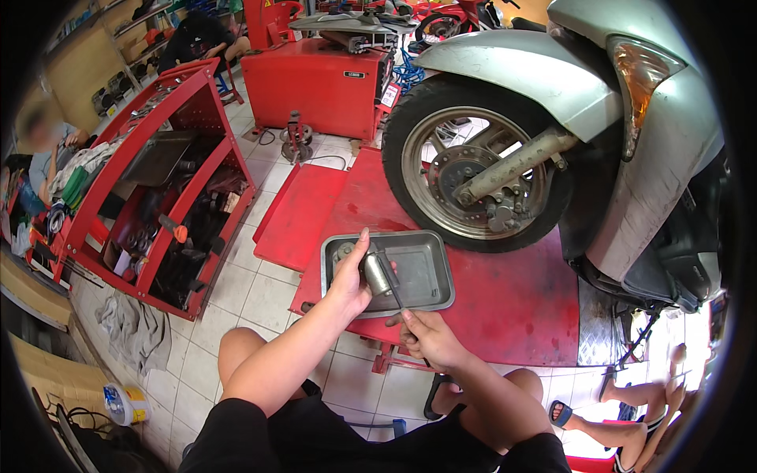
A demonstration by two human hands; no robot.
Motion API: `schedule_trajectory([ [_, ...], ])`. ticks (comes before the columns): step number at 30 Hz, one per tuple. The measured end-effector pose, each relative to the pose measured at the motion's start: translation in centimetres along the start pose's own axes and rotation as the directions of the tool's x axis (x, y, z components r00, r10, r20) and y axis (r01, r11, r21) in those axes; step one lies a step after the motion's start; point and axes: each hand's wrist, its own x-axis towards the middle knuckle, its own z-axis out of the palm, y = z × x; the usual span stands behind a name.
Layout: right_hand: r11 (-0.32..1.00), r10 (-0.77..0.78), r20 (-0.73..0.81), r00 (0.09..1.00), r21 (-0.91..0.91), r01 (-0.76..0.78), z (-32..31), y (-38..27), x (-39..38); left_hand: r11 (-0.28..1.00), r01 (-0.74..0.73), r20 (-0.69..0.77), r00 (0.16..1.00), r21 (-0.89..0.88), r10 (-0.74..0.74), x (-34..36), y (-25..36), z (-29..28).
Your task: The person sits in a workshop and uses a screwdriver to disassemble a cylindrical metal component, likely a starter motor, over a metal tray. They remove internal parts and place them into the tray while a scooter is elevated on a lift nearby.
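Note:
My left hand (350,277) is closed around a silver metal cylinder (378,275), which looks like a small motor, and holds it tilted over a grey metal tray (430,272). The thumb points up along its side. In my right hand (430,337) a thin dark rod-shaped tool (397,297) is gripped, its upper part lying against or just in front of the cylinder. The tool's exact kind does not show. Inside the tray, partly behind my left hand, sits a small round metal part (342,253).
The tray rests on a red lift platform (505,315) below a scooter's front wheel (477,169). A red tool cart (150,189) stands at left, near a grey rag (134,331) and a white bucket (126,404). Another person's legs (607,426) show at lower right; others sit at far left.

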Motion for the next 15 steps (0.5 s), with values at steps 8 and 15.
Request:
schedule_trajectory([
  [8,0.931,0.078,0.128,0.989,0.346,-0.118,-1.3,-0.6,0.0,0.997,0.035,0.038,0.999,-0.076,-0.032,0.2,0.3,-0.1],
  [15,0.87,0.076,0.054,0.996,0.484,-0.093,-2.3,-0.3,0.4,0.999,-0.022,0.042,0.999,0.034,0.021,-0.5,0.1,0.9],
])
